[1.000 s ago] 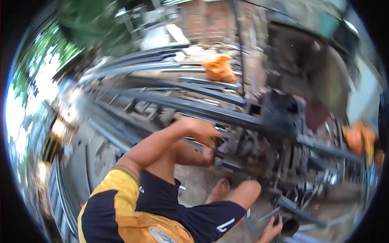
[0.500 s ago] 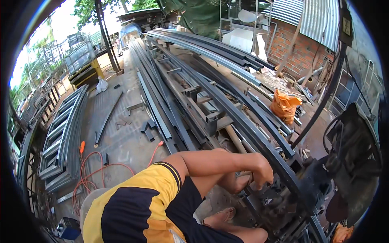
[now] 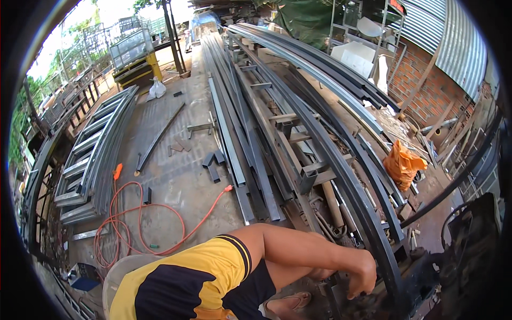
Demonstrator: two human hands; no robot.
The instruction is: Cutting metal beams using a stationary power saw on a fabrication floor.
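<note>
Metal frames (image 3: 96, 154) stacked at left. Orange cord (image 3: 140, 213) lying in loops. Left hand (image 3: 364, 273), fingers bent downward; can't tell from here whether they pinch anything. Long dark bar (image 3: 350, 184) just beside hand. Orange bag (image 3: 404, 166) farther right.

An orange cable (image 3: 205, 215) loops across the floor (image 3: 169, 194) near stacked metal frames (image 3: 89, 143).

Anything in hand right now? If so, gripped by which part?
Can't tell: the left hand is curled beside a dark metal beam, but no gripped thing shows clearly. Right hand is out of view.
</note>
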